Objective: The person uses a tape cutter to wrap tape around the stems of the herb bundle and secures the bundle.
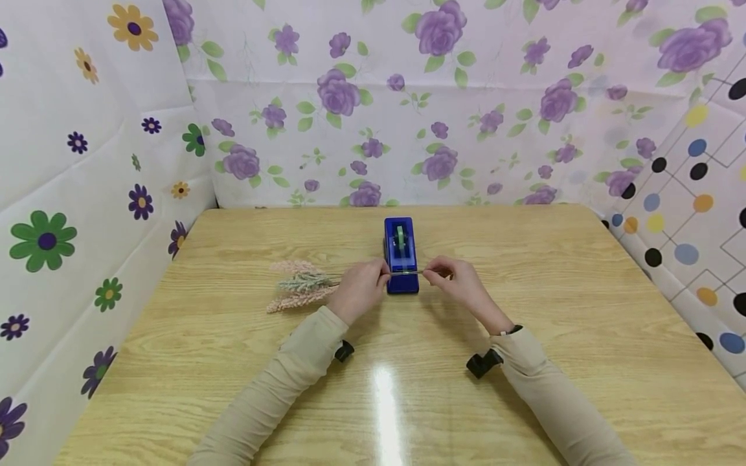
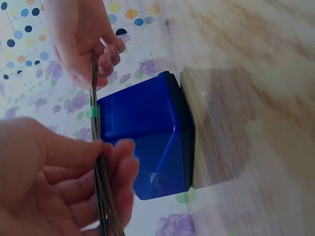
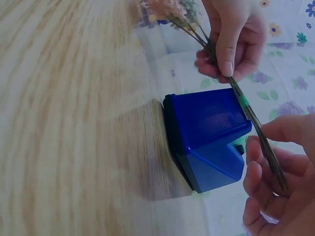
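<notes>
A small bunch of artificial flowers (image 1: pixel 302 289), with pink and pale green heads, lies out to the left. My left hand (image 1: pixel 360 290) pinches its thin stems (image 2: pixel 102 189) between thumb and fingers. Toward the stem ends, my right hand (image 1: pixel 457 281) grips the same bundle with thumb and fingertips. Between the two hands a band of green tape (image 3: pixel 244 101) sits around the stems. The stems run level across the front part of a blue tape dispenser (image 1: pixel 402 283), close over it. A green tape roll (image 1: pixel 400 238) shows inside the dispenser.
The dispenser stands on a light wooden table (image 1: pixel 233 375) near its middle. Behind the table hangs a cloth with purple flowers (image 1: pixel 440 165). Patterned cloths also stand at the left and right sides. Each wrist carries a small black camera (image 1: pixel 484 364).
</notes>
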A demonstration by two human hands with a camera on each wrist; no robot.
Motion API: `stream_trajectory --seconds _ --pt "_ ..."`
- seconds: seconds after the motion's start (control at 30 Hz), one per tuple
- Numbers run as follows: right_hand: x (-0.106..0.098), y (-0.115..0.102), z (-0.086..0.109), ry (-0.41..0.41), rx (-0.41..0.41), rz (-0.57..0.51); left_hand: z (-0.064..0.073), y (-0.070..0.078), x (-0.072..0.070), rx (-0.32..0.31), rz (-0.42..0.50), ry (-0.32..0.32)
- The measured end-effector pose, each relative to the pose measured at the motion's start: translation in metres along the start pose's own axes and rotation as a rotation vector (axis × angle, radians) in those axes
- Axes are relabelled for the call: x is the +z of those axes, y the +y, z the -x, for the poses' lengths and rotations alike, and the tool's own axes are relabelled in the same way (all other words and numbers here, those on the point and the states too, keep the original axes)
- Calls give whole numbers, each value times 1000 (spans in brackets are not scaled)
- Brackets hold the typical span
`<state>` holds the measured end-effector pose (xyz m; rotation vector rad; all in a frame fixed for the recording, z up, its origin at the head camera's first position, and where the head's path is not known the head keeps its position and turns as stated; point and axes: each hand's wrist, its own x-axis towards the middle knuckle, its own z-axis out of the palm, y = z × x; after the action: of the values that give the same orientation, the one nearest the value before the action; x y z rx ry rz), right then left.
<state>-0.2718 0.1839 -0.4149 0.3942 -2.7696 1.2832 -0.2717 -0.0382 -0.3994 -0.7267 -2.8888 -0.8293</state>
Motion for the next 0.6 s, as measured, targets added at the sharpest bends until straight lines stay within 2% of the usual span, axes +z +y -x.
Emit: stream_trajectory --seconds 0.13,0.33,0.47,0.6 --pt "-1 0 0 -43 1 -38 -1 0 0 3 25 -51" --pt "-1 4 -1 -56 -43 -96 -3 -1 -1 28 68 -88" --pt "-3 3 -1 -104 21 -213 -3 -2 -1 3 146 -113" --pt "-5 2 -1 -166 68 -296 -3 -5 -2 -15 174 -125"
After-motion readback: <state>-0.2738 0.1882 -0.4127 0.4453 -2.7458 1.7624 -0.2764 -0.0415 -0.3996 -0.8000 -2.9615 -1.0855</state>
